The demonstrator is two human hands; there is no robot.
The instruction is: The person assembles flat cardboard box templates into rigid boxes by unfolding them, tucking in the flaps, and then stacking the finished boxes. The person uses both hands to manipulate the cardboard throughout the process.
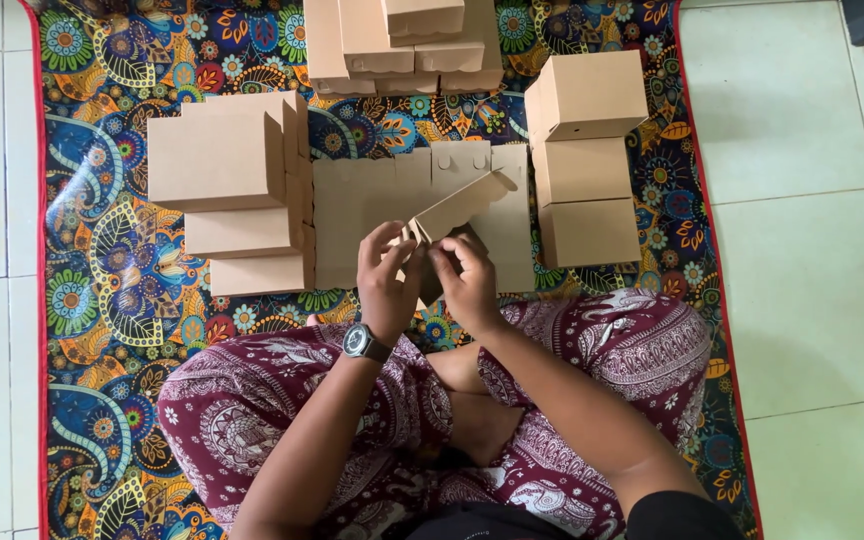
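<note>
Left hand: (384,275) one, wristwatch (363,342) on the wrist; fingers curled and pinching the near edge of the half-folded box.
Right hand: (467,275) one, fingers bent and pressed on the same box from the other side; fingertips partly hidden behind the card.
Half-folded box: (455,210) one, plain brown card, held between both hands above the flat sheets, one flap slanting up to the right; its lower part is covered by the hands.
Flat sheets: (357,210) a pile of unfolded card blanks lying on the mat straight ahead of the knees; the number in the pile cannot be told.
Left stack: (217,160) finished boxes, at least three tiers stepped one over another; how many stand behind is hard to make out.
Right stack: (587,160) three finished boxes, one atop the next, leaning slightly.
Far group: (402,45) several boxes at the top edge, cut off by the frame; no sure count.
Mat: (92,300) one, patterned in many colours with a red border, spread on the tiled floor (812,280).
Legs: crossed, in patterned maroon trousers (282,420).
</note>
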